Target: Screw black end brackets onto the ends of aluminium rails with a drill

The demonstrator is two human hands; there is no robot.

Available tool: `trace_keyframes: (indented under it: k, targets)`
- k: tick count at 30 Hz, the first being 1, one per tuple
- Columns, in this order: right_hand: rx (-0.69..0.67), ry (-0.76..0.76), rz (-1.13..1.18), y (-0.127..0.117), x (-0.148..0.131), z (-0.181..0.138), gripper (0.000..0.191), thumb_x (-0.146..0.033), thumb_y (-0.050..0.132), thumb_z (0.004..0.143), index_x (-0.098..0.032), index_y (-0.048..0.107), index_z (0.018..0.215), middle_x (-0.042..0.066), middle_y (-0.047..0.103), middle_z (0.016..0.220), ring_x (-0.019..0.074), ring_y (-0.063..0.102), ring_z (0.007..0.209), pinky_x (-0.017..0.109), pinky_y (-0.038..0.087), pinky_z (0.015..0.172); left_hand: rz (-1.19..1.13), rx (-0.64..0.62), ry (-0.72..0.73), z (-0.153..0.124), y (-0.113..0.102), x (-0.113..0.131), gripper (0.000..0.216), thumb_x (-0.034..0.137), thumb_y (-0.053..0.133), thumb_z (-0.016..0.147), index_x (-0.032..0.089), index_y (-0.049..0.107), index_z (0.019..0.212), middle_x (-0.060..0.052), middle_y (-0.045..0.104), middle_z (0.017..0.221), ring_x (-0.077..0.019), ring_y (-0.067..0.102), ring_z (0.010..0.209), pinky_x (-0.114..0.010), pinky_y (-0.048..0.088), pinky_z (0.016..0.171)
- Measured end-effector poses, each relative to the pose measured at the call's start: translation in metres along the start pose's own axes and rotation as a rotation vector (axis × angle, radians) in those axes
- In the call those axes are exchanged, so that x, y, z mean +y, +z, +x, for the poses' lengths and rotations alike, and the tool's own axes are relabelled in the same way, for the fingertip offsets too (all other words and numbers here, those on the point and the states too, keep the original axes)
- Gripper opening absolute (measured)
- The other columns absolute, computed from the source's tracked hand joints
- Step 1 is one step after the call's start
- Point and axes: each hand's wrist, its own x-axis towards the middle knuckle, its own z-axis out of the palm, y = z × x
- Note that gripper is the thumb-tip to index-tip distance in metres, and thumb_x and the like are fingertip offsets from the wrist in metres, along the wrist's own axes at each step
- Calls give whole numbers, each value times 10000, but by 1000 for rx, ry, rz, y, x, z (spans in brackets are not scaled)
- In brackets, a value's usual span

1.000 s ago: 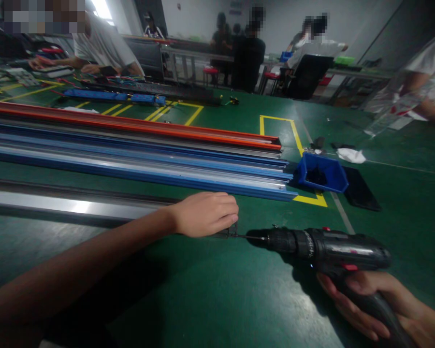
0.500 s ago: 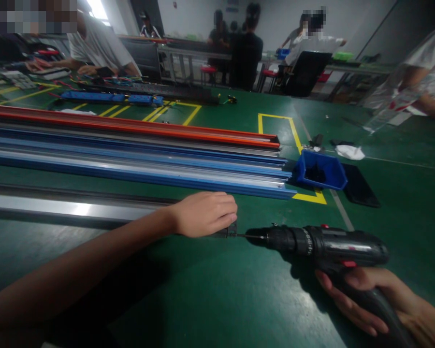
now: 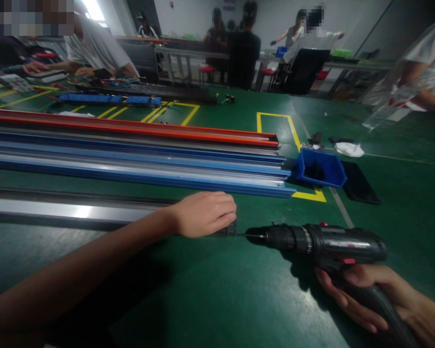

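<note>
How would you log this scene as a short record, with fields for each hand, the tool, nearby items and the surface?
Left hand: left hand curled over the right end of the silver rail
Right hand: right hand around the handle of the power drill
Drill bit: drill bit points left, toward the dark end piece
Nearby: orange rail, blue rails, blue bin
Surface: green table

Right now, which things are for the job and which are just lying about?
Looks in use:
drill, in the right hand;
silver rail, with the left hand over its end;
small dark end piece.

Seem just lying about:
orange rail;
blue rails;
crumpled white thing.
</note>
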Motion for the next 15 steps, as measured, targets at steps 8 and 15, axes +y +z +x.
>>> trace_keyframes:
  k: [8,15]
  targets:
    - [32,6,47,3,1,-1,290,-269,654,862,-86,763,1059,67,696,752,52,542,384,186,556,471,-8,-4,-13,1,0,-1,325,317,324,1081,175,596,970,-52,627,958,-198,549,897,-333,410,848]
    - [49,-12,34,4,1,-1,281,-263,647,863,-76,759,1040,54,678,708,49,519,377,184,554,473,-13,-4,-22,0,1,-1,331,322,322,1081,175,598,972,-53,624,963,-198,552,904,-334,413,848]
